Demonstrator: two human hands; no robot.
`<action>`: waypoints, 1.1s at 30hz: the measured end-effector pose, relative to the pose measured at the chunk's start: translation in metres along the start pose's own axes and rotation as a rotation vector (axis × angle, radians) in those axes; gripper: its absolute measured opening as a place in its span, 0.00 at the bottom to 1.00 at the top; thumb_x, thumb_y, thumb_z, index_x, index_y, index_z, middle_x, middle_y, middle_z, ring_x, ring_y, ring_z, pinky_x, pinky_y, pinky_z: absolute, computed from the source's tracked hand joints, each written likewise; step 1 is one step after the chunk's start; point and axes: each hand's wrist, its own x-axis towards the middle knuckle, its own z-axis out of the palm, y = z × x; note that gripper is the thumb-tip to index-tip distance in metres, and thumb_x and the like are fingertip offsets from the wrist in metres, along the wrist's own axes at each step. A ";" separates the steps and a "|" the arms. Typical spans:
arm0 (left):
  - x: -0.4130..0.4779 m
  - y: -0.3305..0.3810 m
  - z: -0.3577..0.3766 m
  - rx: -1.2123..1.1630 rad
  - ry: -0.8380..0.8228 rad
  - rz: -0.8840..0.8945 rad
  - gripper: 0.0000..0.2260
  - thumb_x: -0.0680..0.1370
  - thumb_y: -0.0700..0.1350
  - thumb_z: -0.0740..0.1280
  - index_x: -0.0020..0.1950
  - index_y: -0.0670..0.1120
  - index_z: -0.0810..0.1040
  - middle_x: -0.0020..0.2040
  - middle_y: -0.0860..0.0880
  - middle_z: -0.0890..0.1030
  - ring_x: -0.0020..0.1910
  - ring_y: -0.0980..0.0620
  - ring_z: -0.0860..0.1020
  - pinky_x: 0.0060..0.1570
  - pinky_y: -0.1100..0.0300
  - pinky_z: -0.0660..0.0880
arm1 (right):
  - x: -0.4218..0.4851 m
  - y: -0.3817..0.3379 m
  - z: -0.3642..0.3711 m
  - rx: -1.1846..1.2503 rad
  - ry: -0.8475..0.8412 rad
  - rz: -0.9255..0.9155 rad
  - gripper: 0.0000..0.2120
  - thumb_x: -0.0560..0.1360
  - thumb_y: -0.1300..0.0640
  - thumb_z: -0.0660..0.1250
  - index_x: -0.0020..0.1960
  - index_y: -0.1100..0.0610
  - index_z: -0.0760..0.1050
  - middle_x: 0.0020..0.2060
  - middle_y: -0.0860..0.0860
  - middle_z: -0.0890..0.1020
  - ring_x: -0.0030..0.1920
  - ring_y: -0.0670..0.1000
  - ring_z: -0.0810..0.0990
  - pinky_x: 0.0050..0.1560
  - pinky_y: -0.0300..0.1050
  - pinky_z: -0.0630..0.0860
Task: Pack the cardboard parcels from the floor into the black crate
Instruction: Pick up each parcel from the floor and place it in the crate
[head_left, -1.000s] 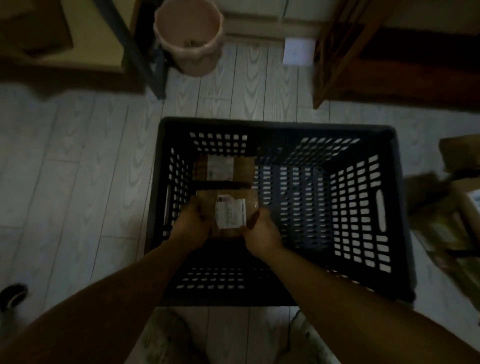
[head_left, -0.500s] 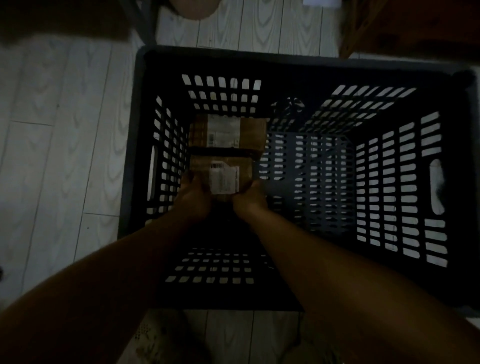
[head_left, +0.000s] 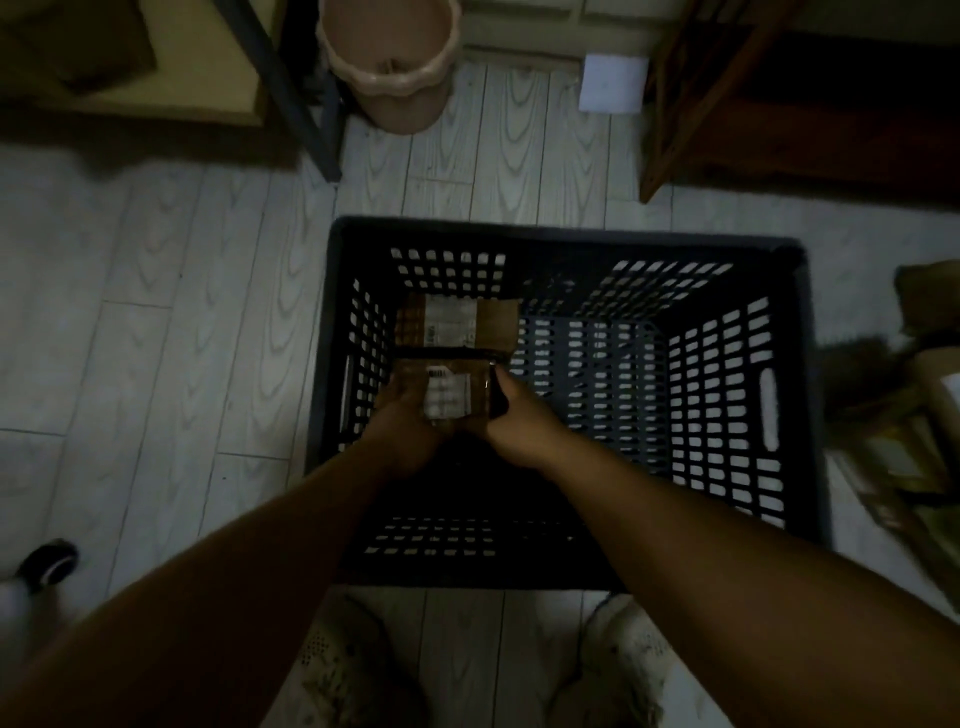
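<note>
Both hands clasp one parcel (head_left: 460, 388) between them. The left hand (head_left: 408, 423) is curled round its left side and the right hand (head_left: 519, 423) round its right side, thumb lying up along the edge. The parcel's white label faces up. The light is dim and the fingertips beneath cannot be made out.

The parcel is low inside the crate (head_left: 571, 232), close against the left wall, about halfway along it. Whether it rests on the crate bottom cannot be told. Just beyond it, in the far left corner, lies a second parcel (head_left: 498, 325), flat, label up. The two are edge to edge or nearly so. The right part of the crate bottom shows bare grid.

The crate stands on a pale plank floor (head_left: 156, 338). Off its right edge lie loose parcels (head_left: 930, 415), blurred. Past the far edge stand a pink bucket (head_left: 389, 67), a dark table leg (head_left: 291, 93), a white sheet (head_left: 613, 83) and a wooden frame (head_left: 691, 104). Two shoes (head_left: 353, 670) show at the near edge.
</note>
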 end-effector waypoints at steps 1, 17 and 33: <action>-0.019 0.013 -0.010 0.018 0.002 0.038 0.34 0.73 0.56 0.66 0.74 0.45 0.62 0.75 0.41 0.59 0.74 0.39 0.57 0.74 0.49 0.55 | -0.023 -0.011 -0.011 -0.080 -0.014 -0.051 0.39 0.71 0.44 0.70 0.76 0.41 0.53 0.69 0.45 0.64 0.69 0.52 0.66 0.71 0.48 0.65; -0.410 0.198 -0.144 0.099 0.163 0.061 0.38 0.75 0.56 0.66 0.77 0.50 0.48 0.78 0.43 0.48 0.77 0.43 0.47 0.74 0.48 0.49 | -0.438 -0.144 -0.199 -0.593 0.189 -0.202 0.41 0.75 0.39 0.61 0.78 0.47 0.40 0.78 0.53 0.42 0.77 0.56 0.43 0.77 0.54 0.47; -0.602 0.409 -0.046 0.342 0.023 0.643 0.36 0.76 0.58 0.64 0.77 0.55 0.49 0.79 0.49 0.47 0.77 0.46 0.48 0.75 0.48 0.51 | -0.759 -0.009 -0.318 -0.468 0.760 0.007 0.37 0.77 0.42 0.62 0.78 0.48 0.47 0.78 0.52 0.47 0.78 0.55 0.48 0.75 0.49 0.53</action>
